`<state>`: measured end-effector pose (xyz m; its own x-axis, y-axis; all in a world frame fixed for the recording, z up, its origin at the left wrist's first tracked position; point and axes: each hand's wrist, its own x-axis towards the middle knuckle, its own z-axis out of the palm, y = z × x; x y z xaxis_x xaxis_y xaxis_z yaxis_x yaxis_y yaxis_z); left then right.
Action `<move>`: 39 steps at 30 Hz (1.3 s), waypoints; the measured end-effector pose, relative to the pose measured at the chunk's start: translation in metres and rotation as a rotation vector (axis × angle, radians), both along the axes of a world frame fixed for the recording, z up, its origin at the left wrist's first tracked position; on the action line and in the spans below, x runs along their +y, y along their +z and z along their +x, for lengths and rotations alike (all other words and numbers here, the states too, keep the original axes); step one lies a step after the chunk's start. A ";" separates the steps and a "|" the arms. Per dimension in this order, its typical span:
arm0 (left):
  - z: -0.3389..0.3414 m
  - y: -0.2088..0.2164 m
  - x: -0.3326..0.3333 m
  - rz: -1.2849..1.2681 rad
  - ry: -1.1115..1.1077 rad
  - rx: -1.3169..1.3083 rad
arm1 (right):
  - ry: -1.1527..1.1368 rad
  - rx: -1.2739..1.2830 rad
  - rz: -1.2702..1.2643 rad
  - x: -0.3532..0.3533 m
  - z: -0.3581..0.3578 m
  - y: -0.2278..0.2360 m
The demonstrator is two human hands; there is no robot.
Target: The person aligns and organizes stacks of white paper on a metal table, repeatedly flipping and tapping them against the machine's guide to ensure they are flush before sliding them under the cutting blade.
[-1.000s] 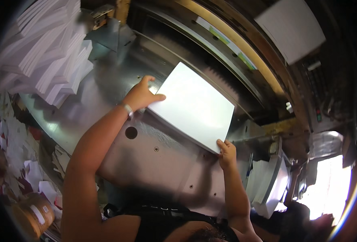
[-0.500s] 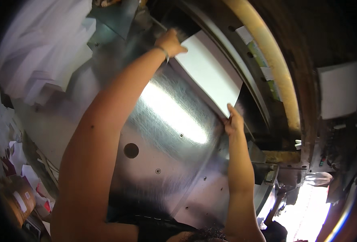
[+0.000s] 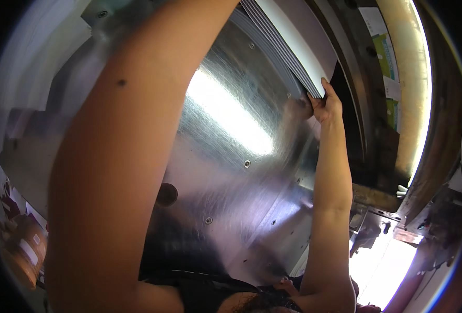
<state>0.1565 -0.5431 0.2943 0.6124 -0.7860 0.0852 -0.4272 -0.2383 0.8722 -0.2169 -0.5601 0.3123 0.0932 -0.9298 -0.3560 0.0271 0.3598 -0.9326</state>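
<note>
A thick stack of white paper (image 3: 300, 37) lies at the far end of a shiny, scratched metal table (image 3: 215, 167), against the dark slot of a large machine. Layered grey and white edges show along its near side. My right hand (image 3: 327, 104) grips the stack's near right corner, thumb on top and fingers underneath, mirrored in the metal. My left arm reaches up past the top edge of the picture toward the stack's far end, so the left hand itself is out of sight.
Along the right runs the machine's curved yellowish bar (image 3: 411, 99), with green and white labels (image 3: 388, 57) beside it. Blurred white sheets (image 3: 38, 62) are piled at the left. A brown roll-like object (image 3: 26, 250) sits lower left. The table has a round hole (image 3: 167, 194) and small screws.
My view has shifted, and the stack and both arms now appear higher in the picture. The left hand has passed out of the frame. My right hand keeps its grip on the corner.
</note>
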 end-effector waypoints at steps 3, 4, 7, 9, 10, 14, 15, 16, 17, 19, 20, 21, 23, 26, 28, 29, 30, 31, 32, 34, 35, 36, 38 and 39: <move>-0.027 -0.016 0.014 -0.209 0.256 0.067 | 0.039 -0.015 -0.010 -0.004 -0.004 -0.007; -0.063 -0.010 0.026 -0.434 0.409 0.124 | 0.035 -0.005 -0.026 -0.006 -0.017 -0.002; -0.130 -0.015 0.069 -0.710 0.429 0.374 | -0.013 -0.004 -0.015 0.002 -0.009 -0.006; -0.163 -0.015 0.085 -0.655 0.266 0.522 | -0.003 -0.024 -0.020 -0.003 -0.007 -0.010; -0.178 -0.002 0.088 -0.637 0.186 0.716 | -0.019 -0.026 -0.022 -0.007 -0.018 -0.010; -0.199 -0.008 0.081 -0.669 0.167 0.709 | 0.032 0.010 -0.030 -0.008 -0.022 -0.012; -0.200 -0.006 0.079 -0.671 0.175 0.716 | 0.025 0.021 -0.043 -0.012 -0.026 -0.013; -0.204 -0.001 0.076 -0.672 0.166 0.732 | 0.019 0.033 -0.067 -0.015 -0.033 -0.007; -0.203 -0.003 0.076 -0.669 0.189 0.695 | 0.066 0.016 -0.064 -0.015 -0.029 -0.008; -0.199 -0.003 0.076 -0.676 0.206 0.695 | 0.101 0.009 -0.071 -0.011 -0.021 -0.007; -0.199 -0.002 0.075 -0.679 0.203 0.731 | 0.104 0.007 -0.082 -0.013 -0.016 -0.007; -0.196 -0.001 0.073 -0.670 0.249 0.682 | 0.113 -0.008 -0.084 -0.015 -0.013 -0.008; -0.192 -0.001 0.072 -0.643 0.237 0.715 | 0.111 -0.015 -0.104 -0.015 -0.005 -0.007; -0.192 0.001 0.066 -0.584 0.243 0.724 | 0.189 -0.005 -0.116 -0.015 0.007 -0.011; -0.193 0.003 0.064 -0.557 0.330 0.664 | 0.149 0.034 -0.135 -0.017 0.018 -0.013; -0.192 0.006 0.063 -0.551 0.289 0.733 | 0.145 0.020 -0.115 -0.021 0.021 -0.013; -0.192 0.008 0.064 -0.547 0.293 0.736 | 0.142 0.006 -0.097 -0.022 0.023 -0.013; -0.191 0.009 0.063 -0.543 0.302 0.718 | 0.178 0.008 -0.134 -0.018 0.028 -0.013; -0.190 0.010 0.062 -0.540 0.310 0.700 | 0.179 0.011 -0.130 -0.020 0.028 -0.014; -0.188 0.010 0.062 -0.548 0.299 0.727 | 0.213 -0.018 -0.134 -0.020 0.028 -0.014; -0.187 0.011 0.062 -0.543 0.282 0.738 | 0.212 -0.016 -0.134 -0.019 0.029 -0.013; -0.186 0.011 0.063 -0.539 0.266 0.748 | 0.173 -0.012 -0.121 -0.019 0.030 -0.012; -0.185 0.007 0.063 -0.528 0.284 0.718 | 0.138 -0.008 -0.103 -0.017 0.032 -0.013; -0.185 0.005 0.063 -0.518 0.301 0.687 | 0.173 -0.016 -0.104 -0.018 0.031 -0.015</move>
